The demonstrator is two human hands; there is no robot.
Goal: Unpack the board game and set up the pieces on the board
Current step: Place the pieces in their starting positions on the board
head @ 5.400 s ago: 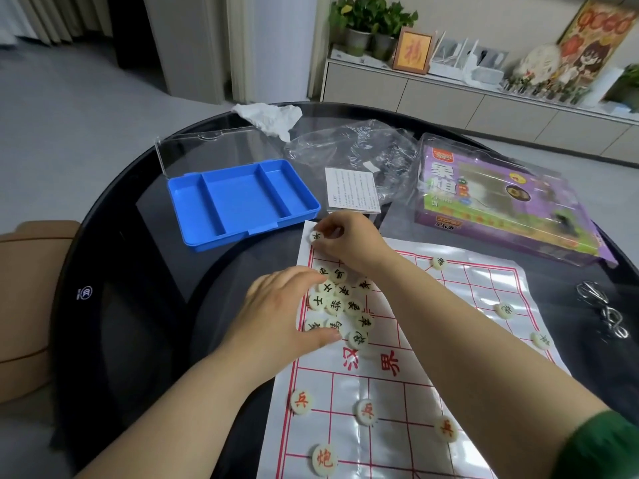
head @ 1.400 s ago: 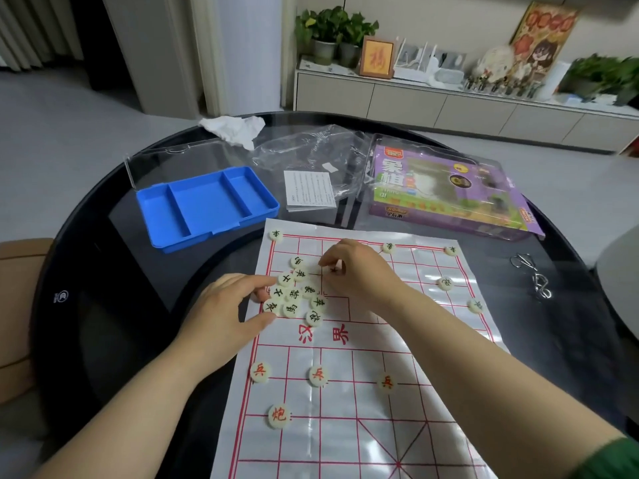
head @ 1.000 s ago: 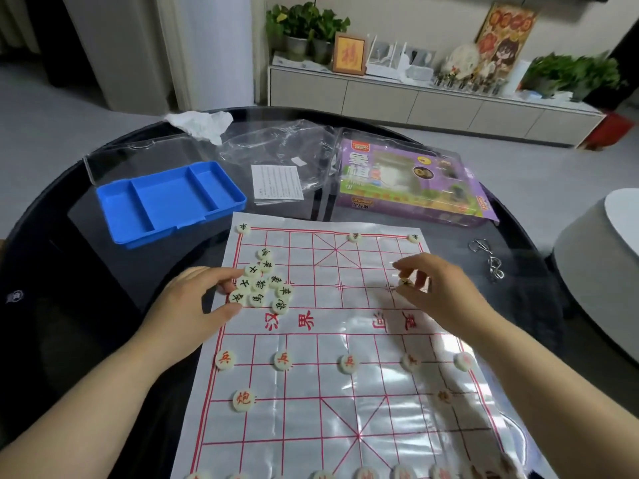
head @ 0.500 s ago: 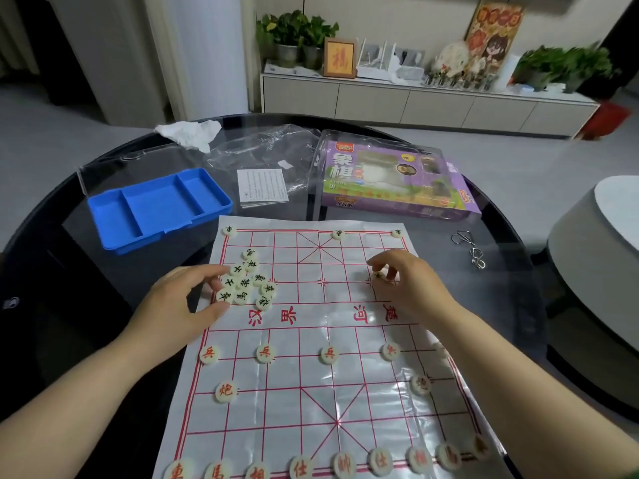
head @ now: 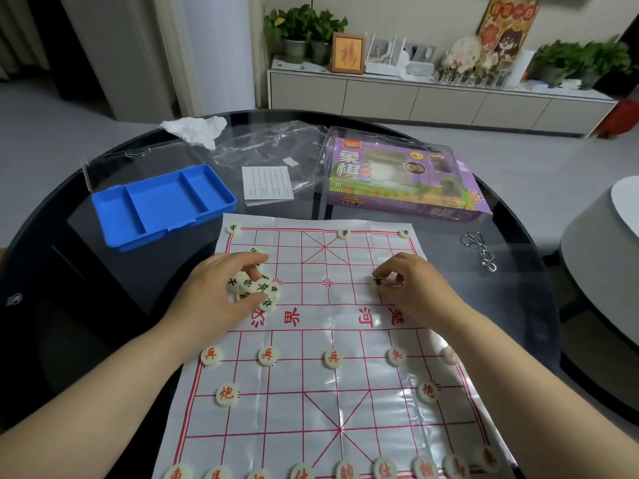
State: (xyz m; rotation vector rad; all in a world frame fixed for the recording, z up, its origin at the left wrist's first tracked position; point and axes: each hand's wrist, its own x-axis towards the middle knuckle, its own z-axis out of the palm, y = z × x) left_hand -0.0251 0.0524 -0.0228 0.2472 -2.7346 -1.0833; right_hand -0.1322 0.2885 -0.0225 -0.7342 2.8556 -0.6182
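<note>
Right, hands apart. Right hand (head: 411, 288) pinches one black piece (head: 377, 281) at its fingertips, down on the board (head: 311, 392). Left hand (head: 214, 299) cups the pile of black pieces (head: 257, 288) between thumb and fingers. Centre the piece on the line crossing and release straight up, since the glossy sheet probably slides. Pull the next piece from the pile's edge.

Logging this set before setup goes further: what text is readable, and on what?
"象棋": purple game box.
"汉界", and "楚河" turned round: paper board.
"兵": red soldier pieces, one row.
"炮": two red cannon pieces.
"福": framed picture.
"士": one black piece in the pile.
Leaflet print, far-edge black pieces: too small.
Nearest row of pieces: blurred, partly cut off.
</note>
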